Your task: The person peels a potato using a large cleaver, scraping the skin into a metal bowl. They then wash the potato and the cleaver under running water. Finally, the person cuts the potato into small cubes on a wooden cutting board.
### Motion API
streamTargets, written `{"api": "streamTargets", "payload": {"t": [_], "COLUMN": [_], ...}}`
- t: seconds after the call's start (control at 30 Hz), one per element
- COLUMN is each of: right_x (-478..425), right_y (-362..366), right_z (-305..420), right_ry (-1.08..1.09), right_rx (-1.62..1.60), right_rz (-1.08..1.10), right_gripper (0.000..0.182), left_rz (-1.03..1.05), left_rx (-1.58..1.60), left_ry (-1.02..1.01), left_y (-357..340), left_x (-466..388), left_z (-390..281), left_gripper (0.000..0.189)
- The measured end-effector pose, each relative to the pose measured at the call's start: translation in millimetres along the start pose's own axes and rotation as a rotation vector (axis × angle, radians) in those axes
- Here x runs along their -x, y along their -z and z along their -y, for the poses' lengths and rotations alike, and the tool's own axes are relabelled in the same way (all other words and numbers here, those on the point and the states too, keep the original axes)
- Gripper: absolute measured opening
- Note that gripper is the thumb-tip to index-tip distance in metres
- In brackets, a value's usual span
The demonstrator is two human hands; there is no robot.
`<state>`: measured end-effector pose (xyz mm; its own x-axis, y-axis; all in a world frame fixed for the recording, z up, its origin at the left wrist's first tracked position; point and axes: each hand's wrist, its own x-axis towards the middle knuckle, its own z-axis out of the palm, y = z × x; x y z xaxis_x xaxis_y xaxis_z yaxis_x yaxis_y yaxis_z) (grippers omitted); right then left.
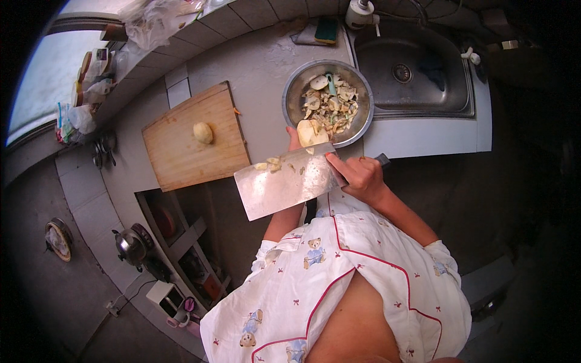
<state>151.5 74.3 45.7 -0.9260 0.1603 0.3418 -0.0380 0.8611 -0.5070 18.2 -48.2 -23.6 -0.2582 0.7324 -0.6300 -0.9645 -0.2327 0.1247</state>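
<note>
A wide steel cleaver [290, 181] is gripped in my right hand [363, 178], its index finger stretched along the blade. Bits of peel cling to the blade. Just behind the blade, my left hand [294, 138], mostly hidden by it, holds a pale peeled potato [312, 133] over the near rim of a metal bowl [289, 106]. Inside the bowl lie many peelings [333, 106] and a peeler with a light green handle [332, 85]. To the left, another peeled potato [203, 133] rests on a wooden cutting board [181, 156].
A steel sink [435, 97] adjoins the bowl on the right. Behind the bowl sits a green and yellow sponge [326, 31]. Jars and plastic bags [83, 119] line the window ledge at left. A metal kettle [130, 246] stands on the left counter.
</note>
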Motion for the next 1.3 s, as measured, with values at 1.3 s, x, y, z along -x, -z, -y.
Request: {"api": "streamTargets", "payload": {"t": [1.3], "right_x": [-8.9], "right_y": [8.0], "right_z": [-26.9], "right_ry": [-0.080], "right_rx": [0.019], "right_rz": [-0.026], "right_gripper": [0.033], "left_rz": [0.108], "left_rx": [0.262], "left_ry": [-0.138], "left_y": [-17.6], "left_x": [8.6], "left_z": [11.0], "left_gripper": [0.052]}}
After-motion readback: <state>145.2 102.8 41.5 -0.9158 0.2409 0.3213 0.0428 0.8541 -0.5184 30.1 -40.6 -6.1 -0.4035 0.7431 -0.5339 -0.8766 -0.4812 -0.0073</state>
